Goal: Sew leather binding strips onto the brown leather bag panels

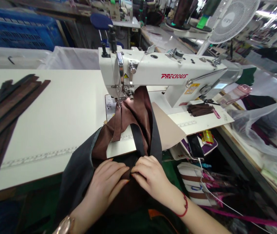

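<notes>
A brown and black piece of fabric (138, 110) runs from under the needle of a white sewing machine (150, 70) down over the table's front edge. Below that edge my left hand (110, 178) pinches the dark fabric between thumb and fingers. Close beside it, my right hand (150, 174) grips the same fabric, its fingertips almost meeting the left ones. A narrow brown strip (118, 125) hangs from under the presser foot (120, 101) onto the tabletop. The part of the cloth between my fingers is mostly hidden.
Long brown and black strips (11, 107) lie at the table's left. Right of the machine are a bundle of brown strips (199, 109) and a pink snipper (216, 113). A phone (195, 146) with a white cable sits below the tabletop. A fan (231, 19) stands behind.
</notes>
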Demonstrator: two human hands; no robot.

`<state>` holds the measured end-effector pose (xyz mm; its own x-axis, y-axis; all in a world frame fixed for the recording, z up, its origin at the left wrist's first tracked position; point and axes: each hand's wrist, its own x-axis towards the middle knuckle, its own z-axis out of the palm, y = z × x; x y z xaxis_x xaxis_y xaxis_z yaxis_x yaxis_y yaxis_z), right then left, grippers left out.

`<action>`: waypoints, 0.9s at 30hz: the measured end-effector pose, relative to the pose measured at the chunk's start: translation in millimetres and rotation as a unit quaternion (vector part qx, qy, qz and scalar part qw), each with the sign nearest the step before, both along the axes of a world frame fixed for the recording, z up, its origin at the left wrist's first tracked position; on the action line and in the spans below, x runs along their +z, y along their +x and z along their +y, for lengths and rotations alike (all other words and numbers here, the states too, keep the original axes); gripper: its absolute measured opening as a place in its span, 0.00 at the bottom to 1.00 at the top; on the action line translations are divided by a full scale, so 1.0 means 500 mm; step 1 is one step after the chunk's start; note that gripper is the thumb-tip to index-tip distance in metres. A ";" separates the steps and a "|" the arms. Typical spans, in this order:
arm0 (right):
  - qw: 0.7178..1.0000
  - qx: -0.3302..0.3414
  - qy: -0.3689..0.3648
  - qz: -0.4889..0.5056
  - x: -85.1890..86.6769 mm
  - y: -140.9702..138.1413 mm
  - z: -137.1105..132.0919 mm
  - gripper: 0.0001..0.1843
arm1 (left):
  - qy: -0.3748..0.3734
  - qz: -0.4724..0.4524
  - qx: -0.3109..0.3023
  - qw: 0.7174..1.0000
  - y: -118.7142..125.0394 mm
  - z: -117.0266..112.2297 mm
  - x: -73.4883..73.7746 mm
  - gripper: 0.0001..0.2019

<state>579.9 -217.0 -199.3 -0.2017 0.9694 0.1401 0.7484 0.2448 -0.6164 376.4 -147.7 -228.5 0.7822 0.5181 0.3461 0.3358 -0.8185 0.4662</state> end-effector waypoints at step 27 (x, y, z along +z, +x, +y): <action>0.991 -0.014 -0.050 0.126 0.024 0.023 0.028 0.05 | -0.086 -0.025 0.052 0.995 0.003 0.010 0.011 0.07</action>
<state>591.4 -202.7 -187.1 -0.1450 0.9858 0.0848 0.5728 0.1535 -0.8052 378.1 -142.6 -222.8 0.7054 0.6500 0.2827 0.3865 -0.6870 0.6154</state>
